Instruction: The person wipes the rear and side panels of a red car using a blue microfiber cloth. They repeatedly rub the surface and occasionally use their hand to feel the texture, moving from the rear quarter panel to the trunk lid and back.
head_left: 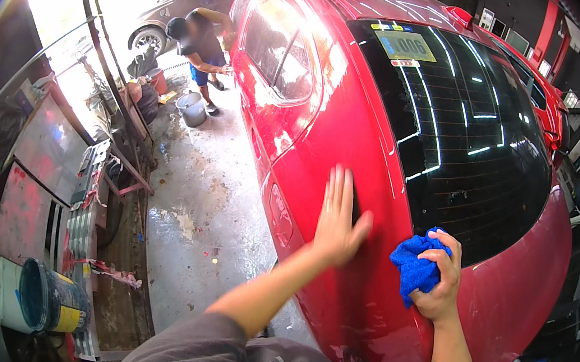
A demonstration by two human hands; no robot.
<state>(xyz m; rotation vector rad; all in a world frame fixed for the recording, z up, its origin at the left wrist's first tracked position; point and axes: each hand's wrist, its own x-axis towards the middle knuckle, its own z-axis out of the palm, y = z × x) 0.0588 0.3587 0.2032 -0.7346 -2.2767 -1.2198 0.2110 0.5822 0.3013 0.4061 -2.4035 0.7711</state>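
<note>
— While bracing flat on red hatchback rear pillar (351,152), left hand (338,219) fingers spread, holding nothing. Step?
— Wiping. Right hand (437,282) clenched around blue microfiber cloth (411,268), pressed beside rear window (470,131). Probably calls for sweeping across paint.

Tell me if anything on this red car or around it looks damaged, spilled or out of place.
No damage shows on the red car. The left hand lies flat on its rear body and the right hand grips a bunched blue cloth. The concrete floor is wet and stained beside the car, near another person and a grey bucket.
</note>
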